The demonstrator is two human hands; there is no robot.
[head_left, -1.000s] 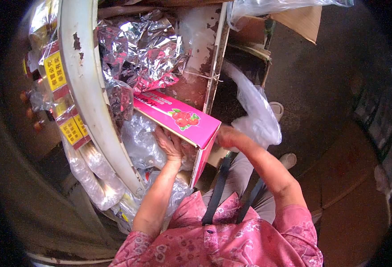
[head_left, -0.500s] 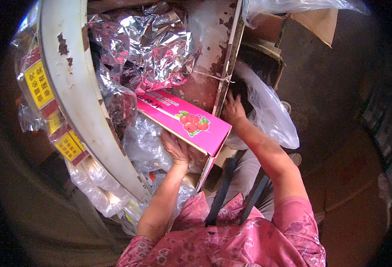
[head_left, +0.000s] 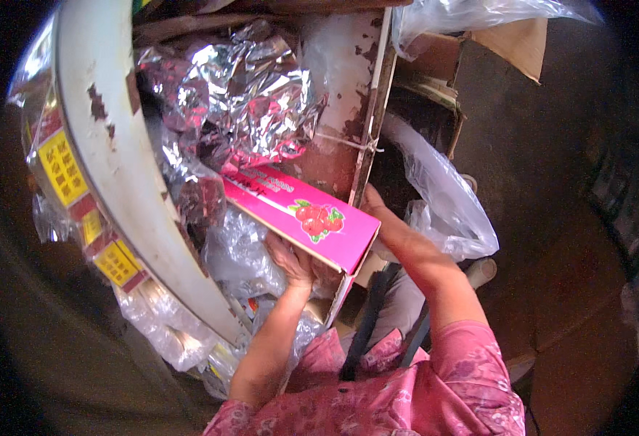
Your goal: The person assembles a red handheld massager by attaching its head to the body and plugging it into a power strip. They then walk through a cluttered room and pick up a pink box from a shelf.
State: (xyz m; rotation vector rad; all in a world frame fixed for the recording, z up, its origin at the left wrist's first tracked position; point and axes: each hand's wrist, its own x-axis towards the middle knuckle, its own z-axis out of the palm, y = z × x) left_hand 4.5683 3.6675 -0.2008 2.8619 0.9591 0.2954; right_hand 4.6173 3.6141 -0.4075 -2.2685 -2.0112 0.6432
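Note:
A pink box (head_left: 312,211) printed with red fruit lies slanted across the middle of the view. My left hand (head_left: 289,261) is along its near left side, fingers stretched out and partly tucked by the box edge, next to a crumpled clear plastic bag (head_left: 236,247). Past the right end of the box, my right hand (head_left: 372,202) reaches down beside a rusty metal panel edge (head_left: 372,109). Its fingers are hidden there, so what they touch does not show. A whitish plastic bag (head_left: 443,189) hangs just right of that hand.
Crumpled silver foil bags (head_left: 254,94) fill the space beyond the box. A curved, chipped white metal rim (head_left: 105,123) runs down the left, with yellow-labelled packets (head_left: 62,167) outside it. Open cardboard (head_left: 508,47) stands at the upper right.
My right hand, whose spread fingers showed beside the panel, has slipped lower behind the panel and box, hiding the fingers. My left hand stays by the box. The view has shifted slightly.

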